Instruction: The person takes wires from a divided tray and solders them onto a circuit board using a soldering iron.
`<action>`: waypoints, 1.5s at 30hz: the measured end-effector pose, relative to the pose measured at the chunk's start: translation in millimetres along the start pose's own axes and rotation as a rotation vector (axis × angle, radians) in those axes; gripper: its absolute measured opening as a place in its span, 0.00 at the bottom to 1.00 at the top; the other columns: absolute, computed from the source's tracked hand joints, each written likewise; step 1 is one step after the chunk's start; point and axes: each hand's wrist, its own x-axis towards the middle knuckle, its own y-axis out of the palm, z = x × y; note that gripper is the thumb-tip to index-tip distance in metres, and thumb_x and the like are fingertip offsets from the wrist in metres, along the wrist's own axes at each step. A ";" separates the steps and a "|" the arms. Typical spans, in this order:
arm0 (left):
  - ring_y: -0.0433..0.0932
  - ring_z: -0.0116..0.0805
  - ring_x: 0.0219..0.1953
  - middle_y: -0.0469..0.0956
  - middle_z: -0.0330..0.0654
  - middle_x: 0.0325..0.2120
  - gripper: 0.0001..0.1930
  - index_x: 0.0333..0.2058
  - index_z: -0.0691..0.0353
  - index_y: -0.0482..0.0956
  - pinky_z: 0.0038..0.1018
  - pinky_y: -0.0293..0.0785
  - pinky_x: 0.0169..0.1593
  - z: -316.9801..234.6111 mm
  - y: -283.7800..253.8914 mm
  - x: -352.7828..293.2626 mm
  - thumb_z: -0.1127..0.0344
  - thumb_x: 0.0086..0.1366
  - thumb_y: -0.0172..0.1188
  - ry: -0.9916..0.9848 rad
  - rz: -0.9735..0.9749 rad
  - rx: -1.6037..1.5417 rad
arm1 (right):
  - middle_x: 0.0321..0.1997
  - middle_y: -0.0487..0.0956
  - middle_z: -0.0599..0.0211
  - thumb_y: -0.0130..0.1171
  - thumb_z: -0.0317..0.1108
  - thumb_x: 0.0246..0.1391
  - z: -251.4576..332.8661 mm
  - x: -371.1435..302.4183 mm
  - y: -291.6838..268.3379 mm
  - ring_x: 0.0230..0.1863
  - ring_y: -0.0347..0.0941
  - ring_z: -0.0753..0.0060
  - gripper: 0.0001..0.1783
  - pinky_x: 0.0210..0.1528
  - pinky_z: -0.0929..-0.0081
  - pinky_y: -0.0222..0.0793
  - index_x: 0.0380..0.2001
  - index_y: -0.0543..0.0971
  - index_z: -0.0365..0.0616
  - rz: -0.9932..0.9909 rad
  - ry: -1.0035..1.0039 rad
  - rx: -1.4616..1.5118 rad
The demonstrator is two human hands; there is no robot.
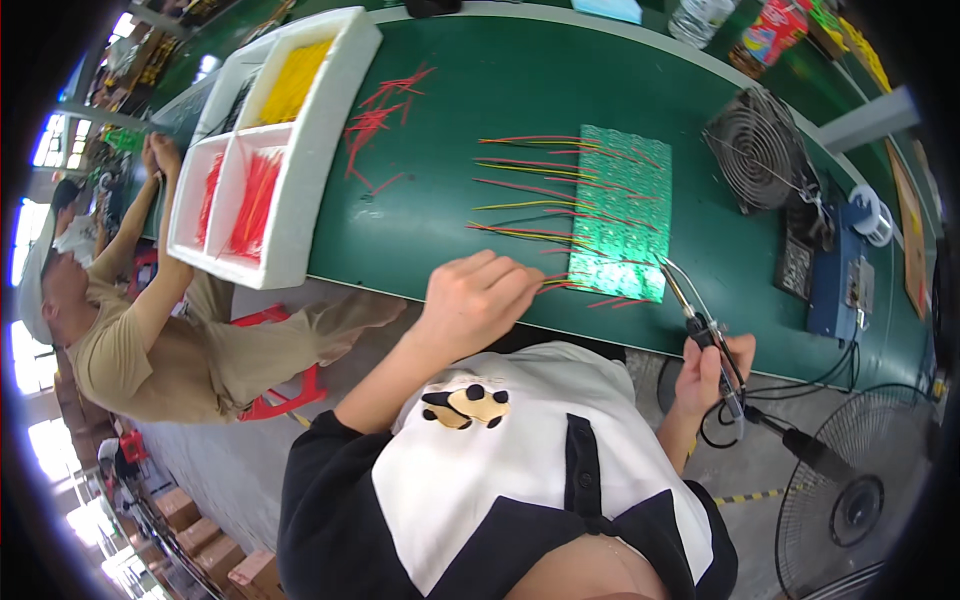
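Observation:
A green circuit board panel lies on the green bench top. Several red, yellow and dark wires stick out from its left side, with shorter red ends across it. My left hand is closed at the board's lower left corner, its fingertips pinching a thin wire. My right hand grips a soldering iron with a curved metal feed tube beside its tip. The iron's tip is at the board's lower right edge; whether it touches cannot be made out.
A white foam box with red and yellow wires stands left; loose red wires lie beside it. A round-grilled fan, blue soldering unit and solder spool stand right. A co-worker sits left. A floor fan stands lower right.

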 end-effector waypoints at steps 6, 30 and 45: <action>0.70 0.30 0.20 0.73 0.33 0.19 0.06 0.23 0.58 0.75 0.24 0.66 0.21 9.6 0.3 8.9 0.74 0.44 0.62 0.000 0.040 0.038 | 0.17 0.66 0.66 0.58 0.30 0.44 -1.8 6.8 0.3 0.12 0.57 0.82 0.15 0.15 0.86 0.55 0.27 0.62 0.39 -0.006 -0.018 0.006; 0.77 0.46 0.32 0.77 0.51 0.27 0.12 0.27 0.59 0.81 0.34 0.71 0.38 416.7 -199.9 44.2 0.60 0.46 0.58 -0.913 -0.059 0.369 | 0.12 0.56 0.76 0.49 0.33 0.56 -5.0 46.0 5.9 0.14 0.49 0.88 0.12 0.18 0.87 0.46 0.21 0.61 0.47 -0.309 -0.033 -0.167; 0.74 0.23 0.28 0.78 0.41 0.27 0.12 0.37 0.68 0.78 0.17 0.68 0.32 399.9 -212.1 38.8 0.68 0.55 0.59 -0.839 -0.662 -0.586 | 0.11 0.53 0.78 0.48 0.34 0.56 -1.6 46.6 0.7 0.14 0.47 0.88 0.13 0.17 0.86 0.42 0.20 0.59 0.47 -0.256 0.041 -0.199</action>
